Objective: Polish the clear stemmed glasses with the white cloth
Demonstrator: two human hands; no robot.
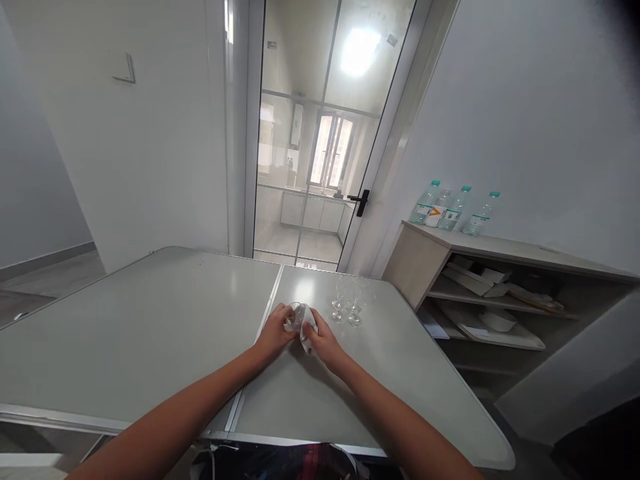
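My left hand (276, 325) is closed around a clear glass (295, 316), held just above the table near the seam. My right hand (323, 335) grips a white cloth (308, 343) and presses it against the glass's right side. Fingers and cloth cover much of the glass, so its full shape is hidden. To the right of my hands, several clear stemmed glasses (355, 309) stand close together on the table.
The pale grey table (150, 333) has a metal seam running across it. Behind it is a glass door (305, 220) with a black handle (361, 202). At right stands a wooden shelf unit (425, 250), with several plastic bottles (453, 212) on top and boxes and papers inside.
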